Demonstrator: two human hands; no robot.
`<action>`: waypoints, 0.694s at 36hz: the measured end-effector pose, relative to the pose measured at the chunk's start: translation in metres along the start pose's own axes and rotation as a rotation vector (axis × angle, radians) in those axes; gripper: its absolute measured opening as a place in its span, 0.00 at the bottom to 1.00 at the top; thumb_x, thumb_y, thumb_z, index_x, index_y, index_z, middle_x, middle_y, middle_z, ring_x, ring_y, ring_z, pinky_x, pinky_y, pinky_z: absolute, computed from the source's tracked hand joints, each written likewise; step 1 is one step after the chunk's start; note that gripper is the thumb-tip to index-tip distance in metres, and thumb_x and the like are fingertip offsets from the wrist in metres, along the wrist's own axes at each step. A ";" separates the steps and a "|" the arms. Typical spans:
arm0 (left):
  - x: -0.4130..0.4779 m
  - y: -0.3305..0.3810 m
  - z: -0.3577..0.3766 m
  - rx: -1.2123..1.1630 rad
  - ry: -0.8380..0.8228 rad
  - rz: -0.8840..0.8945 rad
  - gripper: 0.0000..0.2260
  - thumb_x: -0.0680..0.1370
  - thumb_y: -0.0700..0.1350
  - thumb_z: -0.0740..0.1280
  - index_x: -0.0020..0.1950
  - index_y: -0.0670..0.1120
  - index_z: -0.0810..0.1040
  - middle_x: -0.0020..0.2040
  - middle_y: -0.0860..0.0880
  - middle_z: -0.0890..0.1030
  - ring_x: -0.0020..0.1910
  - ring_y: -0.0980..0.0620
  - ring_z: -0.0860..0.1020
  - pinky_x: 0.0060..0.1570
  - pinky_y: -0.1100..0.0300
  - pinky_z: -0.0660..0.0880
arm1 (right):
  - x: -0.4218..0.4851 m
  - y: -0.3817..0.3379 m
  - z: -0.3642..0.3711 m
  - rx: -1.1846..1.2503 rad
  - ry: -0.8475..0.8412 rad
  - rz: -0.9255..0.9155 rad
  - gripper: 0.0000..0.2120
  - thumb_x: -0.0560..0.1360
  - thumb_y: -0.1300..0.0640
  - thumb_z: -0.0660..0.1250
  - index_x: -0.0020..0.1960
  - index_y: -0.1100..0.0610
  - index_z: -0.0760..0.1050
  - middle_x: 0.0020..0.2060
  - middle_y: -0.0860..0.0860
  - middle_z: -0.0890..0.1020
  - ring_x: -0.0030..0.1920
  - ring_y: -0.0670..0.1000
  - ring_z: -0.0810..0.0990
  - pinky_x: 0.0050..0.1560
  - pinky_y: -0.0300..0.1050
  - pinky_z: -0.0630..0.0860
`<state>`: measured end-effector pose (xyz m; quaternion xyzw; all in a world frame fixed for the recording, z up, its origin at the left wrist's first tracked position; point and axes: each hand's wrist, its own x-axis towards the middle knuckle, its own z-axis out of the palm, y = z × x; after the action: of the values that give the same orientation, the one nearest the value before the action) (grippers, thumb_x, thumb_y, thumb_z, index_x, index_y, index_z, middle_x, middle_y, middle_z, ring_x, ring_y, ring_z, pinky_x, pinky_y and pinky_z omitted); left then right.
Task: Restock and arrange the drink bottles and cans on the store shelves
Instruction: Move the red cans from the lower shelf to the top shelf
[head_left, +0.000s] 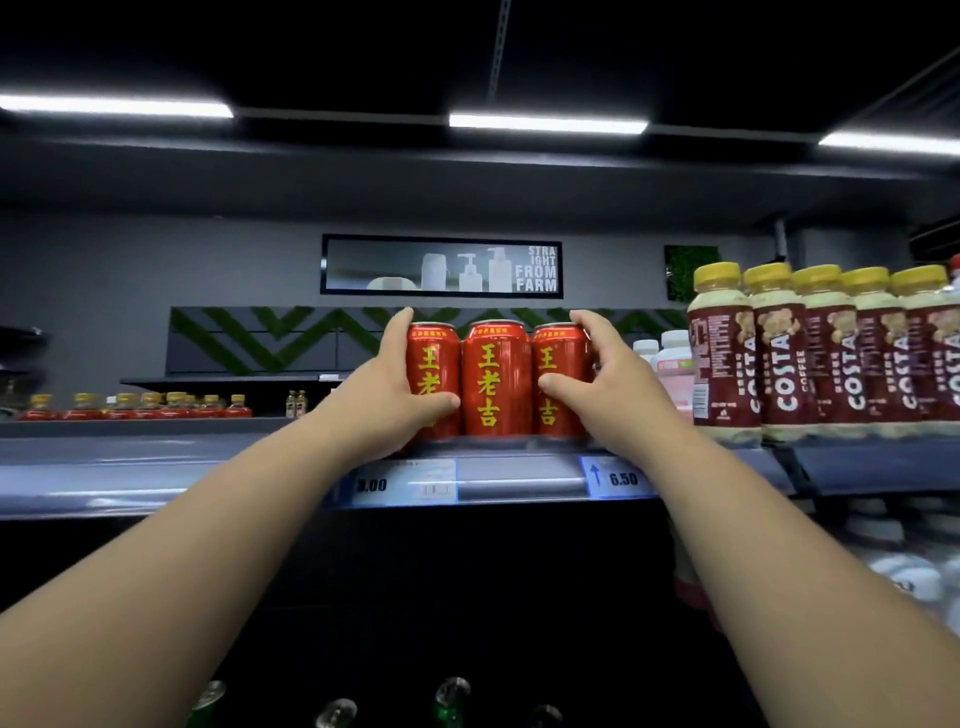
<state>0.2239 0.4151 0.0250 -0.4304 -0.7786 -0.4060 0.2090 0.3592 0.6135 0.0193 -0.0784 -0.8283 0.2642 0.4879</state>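
Observation:
Three red cans with yellow lettering stand side by side at the front of the top shelf (519, 475). My left hand (395, 387) grips the left can (435, 358), thumb across its front and fingers round its left side. My right hand (597, 374) grips the right can (558, 364) the same way from the right. The middle can (496, 376) stands pressed between the two.
A row of Costa coffee bottles (826, 348) with yellow caps fills the shelf to the right, with pale pink bottles (672, 364) behind. Price tags (405, 483) sit on the shelf edge. Bottle tops (452, 696) show on a lower shelf. Far-left shelves hold small bottles (140, 405).

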 end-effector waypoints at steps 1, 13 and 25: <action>-0.001 0.000 0.000 -0.005 0.013 0.005 0.47 0.76 0.54 0.72 0.79 0.61 0.38 0.66 0.48 0.71 0.50 0.52 0.77 0.47 0.56 0.74 | -0.001 0.001 0.000 0.010 0.009 -0.005 0.35 0.76 0.46 0.72 0.77 0.38 0.57 0.65 0.47 0.72 0.62 0.51 0.74 0.62 0.58 0.78; -0.012 -0.001 0.005 0.150 0.138 0.057 0.49 0.74 0.59 0.70 0.78 0.59 0.34 0.58 0.52 0.71 0.48 0.53 0.77 0.48 0.54 0.73 | -0.011 -0.005 0.003 -0.232 0.012 -0.002 0.44 0.74 0.39 0.68 0.80 0.45 0.46 0.67 0.51 0.72 0.59 0.53 0.76 0.55 0.52 0.74; -0.017 -0.003 0.011 0.324 0.245 0.047 0.52 0.71 0.66 0.70 0.77 0.60 0.31 0.67 0.46 0.73 0.57 0.44 0.78 0.55 0.47 0.77 | -0.020 -0.002 0.003 -0.278 0.088 -0.031 0.49 0.72 0.36 0.72 0.79 0.45 0.44 0.68 0.51 0.74 0.61 0.55 0.77 0.53 0.49 0.73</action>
<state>0.2313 0.4143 0.0060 -0.3567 -0.7922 -0.3199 0.3781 0.3665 0.6028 0.0041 -0.1440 -0.8357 0.1354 0.5124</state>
